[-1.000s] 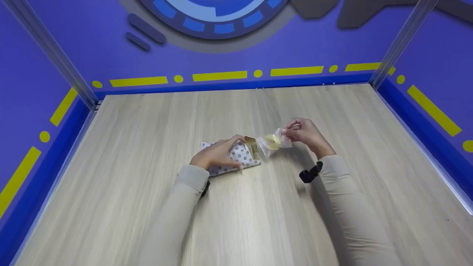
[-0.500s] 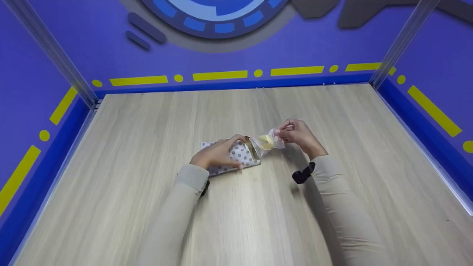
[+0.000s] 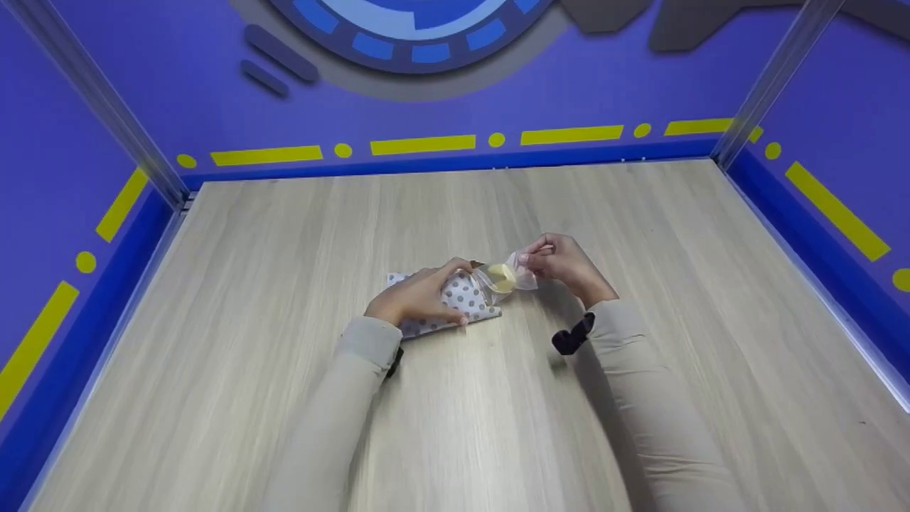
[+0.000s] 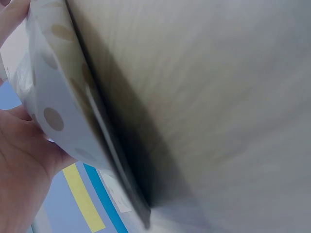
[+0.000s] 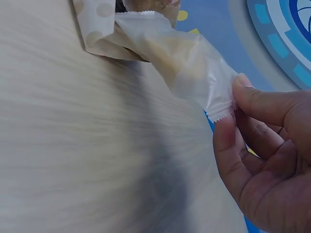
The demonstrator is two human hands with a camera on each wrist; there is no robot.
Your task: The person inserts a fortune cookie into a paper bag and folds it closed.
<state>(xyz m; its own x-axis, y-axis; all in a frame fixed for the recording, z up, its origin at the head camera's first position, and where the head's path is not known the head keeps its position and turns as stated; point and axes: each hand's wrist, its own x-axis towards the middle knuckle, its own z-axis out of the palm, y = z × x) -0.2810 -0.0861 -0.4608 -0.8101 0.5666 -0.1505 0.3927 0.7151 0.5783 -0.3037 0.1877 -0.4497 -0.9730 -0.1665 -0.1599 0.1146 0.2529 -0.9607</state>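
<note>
A white paper bag with grey polka dots (image 3: 466,295) lies on its side, its mouth facing right. My left hand (image 3: 418,295) grips it across the top, thumb at the near edge and fingers at the far edge. In the left wrist view the dotted paper (image 4: 53,97) bulges between thumb and fingers. My right hand (image 3: 569,267) pinches the end of a clear plastic packet (image 3: 502,279) holding a pale yellow piece. The packet's other end is at the bag's mouth; the right wrist view shows the packet's serrated seal (image 5: 221,116) between thumb and fingers.
A light wood-grain table (image 3: 455,427) lies under both hands. Behind it stands a blue-purple panel (image 3: 398,117) with yellow marks, and similar panels close both sides. A black wrist device (image 3: 573,336) hangs below the right cuff.
My right hand has moved left, carrying the packet from just outside the bag's mouth until its end sits in the opening. The left hand and bag have stayed in place.
</note>
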